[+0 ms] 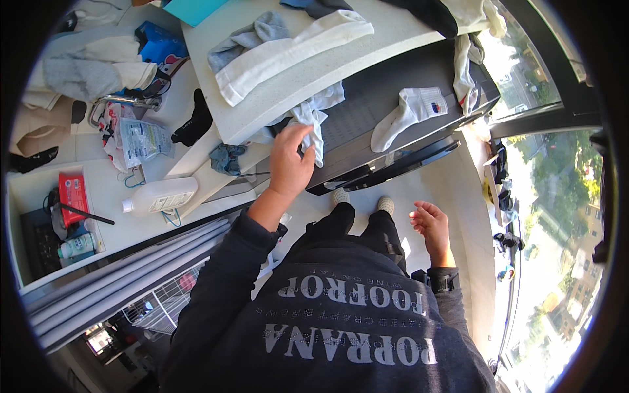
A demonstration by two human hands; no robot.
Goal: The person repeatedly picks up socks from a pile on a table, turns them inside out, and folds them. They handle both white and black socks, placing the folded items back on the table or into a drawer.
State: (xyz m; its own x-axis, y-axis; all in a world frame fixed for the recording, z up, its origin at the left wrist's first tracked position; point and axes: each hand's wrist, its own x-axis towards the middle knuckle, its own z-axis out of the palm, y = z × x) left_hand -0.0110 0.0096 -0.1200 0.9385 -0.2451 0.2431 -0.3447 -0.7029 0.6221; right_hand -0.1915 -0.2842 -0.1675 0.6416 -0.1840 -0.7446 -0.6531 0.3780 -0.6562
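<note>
My left hand (291,159) is over the near edge of the white countertop, its thumb and fingers apart. A crumpled white sock (314,115) lies just beyond its fingertips on a dark front-opening appliance (363,118); whether they touch is hard to tell. To the right on the same dark top rests a white ankle sock (408,115) with a small coloured emblem. My right hand (431,226) hangs in the air above the floor, fingers loosely bent, nothing in it. A long white sock (295,54) and a grey sock (250,39) lie on the countertop (236,127).
A black sock (194,120), a translucent white bottle (162,195), a plastic packet (145,140) and a metal faucet (105,105) with grey clothing are on the left. White socks (467,73) drape at the appliance's right end. Windows (555,196) run along the right.
</note>
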